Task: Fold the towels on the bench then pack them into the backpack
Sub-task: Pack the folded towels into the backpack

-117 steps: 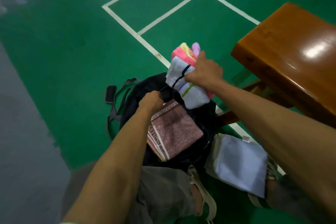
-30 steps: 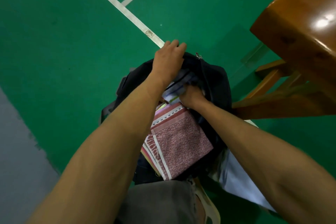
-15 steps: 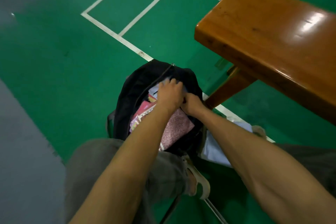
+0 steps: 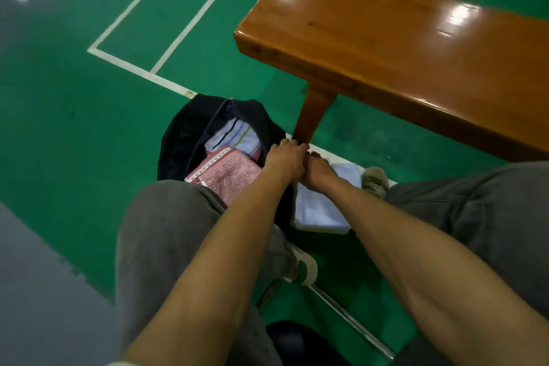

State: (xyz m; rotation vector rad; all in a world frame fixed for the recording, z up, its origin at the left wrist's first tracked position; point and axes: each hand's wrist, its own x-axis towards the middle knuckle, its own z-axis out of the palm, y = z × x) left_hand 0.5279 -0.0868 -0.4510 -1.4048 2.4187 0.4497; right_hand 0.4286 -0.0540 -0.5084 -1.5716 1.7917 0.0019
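Observation:
A black backpack (image 4: 182, 140) lies unzipped on the green floor beside the bench leg. Inside it sit a white striped towel (image 4: 234, 135) and a folded pink towel (image 4: 228, 172). A folded light blue towel (image 4: 322, 208) lies on the floor just right of the bag, between my feet. My left hand (image 4: 285, 157) curls its fingers over the backpack's right rim. My right hand (image 4: 319, 172) is pressed against the left one and grips the far end of the light blue towel. Its fingertips are hidden.
The brown wooden bench (image 4: 386, 38) fills the upper right with nothing on its top, and its leg (image 4: 312, 116) stands right behind my hands. My knees in grey trousers flank the bag. White court lines cross the green floor; a grey floor strip runs along the left.
The striped towel went from my right hand into the backpack. Both hands have shifted from the bag's opening to its right rim, and my right hand now lies on the light blue towel.

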